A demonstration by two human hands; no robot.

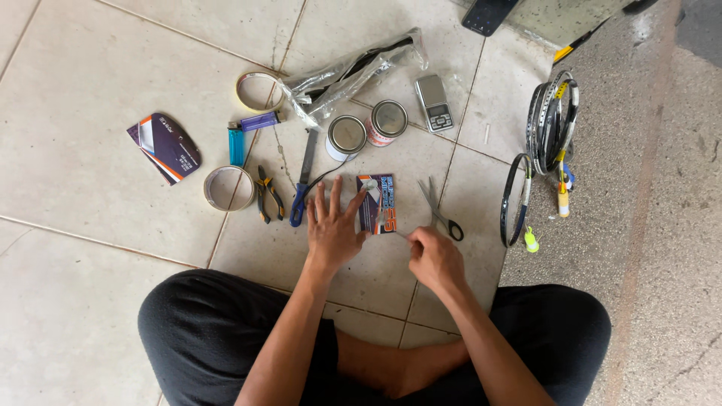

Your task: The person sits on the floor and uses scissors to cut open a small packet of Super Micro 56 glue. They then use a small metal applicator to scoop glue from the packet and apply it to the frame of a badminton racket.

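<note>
I sit cross-legged on a tiled floor. My left hand (334, 225) lies flat with fingers spread, its fingertips on the left edge of a small dark string packet (378, 201). My right hand (434, 257) is closed in a pinch just right of the packet's lower corner, holding a thin string end that runs up toward the packet. Grey-handled scissors (442, 212) lie just above my right hand. A blue-handled knife (304, 180) lies left of my left hand.
Pliers (268, 195), two tape rolls (229, 188) (257, 91), two lighters (244, 132), two tins (347, 137) (388, 120), a pocket scale (434, 103), a plastic-wrapped item (353, 74), a card packet (165, 146) and racket frames (551, 120) (515, 200) surround me.
</note>
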